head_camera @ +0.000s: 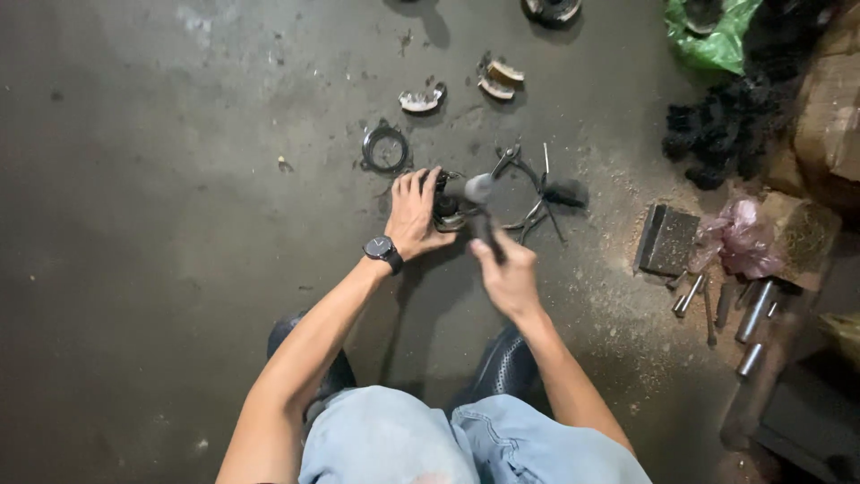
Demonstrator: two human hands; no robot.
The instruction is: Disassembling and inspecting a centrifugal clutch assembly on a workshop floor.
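A small dark metal machine part (448, 208) is seen on the stained grey concrete floor (161, 224), just ahead of the person's knees and near the middle of the view. It is steadied by the left hand (414, 215), whose fingers are spread over its left side and top with the palm turned down; the hand is half open, pressed on the part rather than wrapped round it. A black wristwatch (382, 250) is worn on that wrist. A hammer with a blurred grey metal head and dark handle (484, 211) is gripped in the right hand (508, 273), whose fingers are closed tight round the handle; the head is held just above or against the part, and contact cannot be made out because of the blur.

Just beyond the part, thin bent metal rods and a clamp-like piece (528, 184) are lying in a loose tangle. A black metal ring (385, 148) is found just to the upper left, and curved pale-lined brake shoes (498, 79) farther up. Well to the right, a dark rectangular metal block (667, 240), several short silvery steel cylinders (752, 309) and a crumpled pink plastic bag (742, 235) are seen. Pale blue jeans (448, 444) and black shoes (506, 363) are visible at the bottom.
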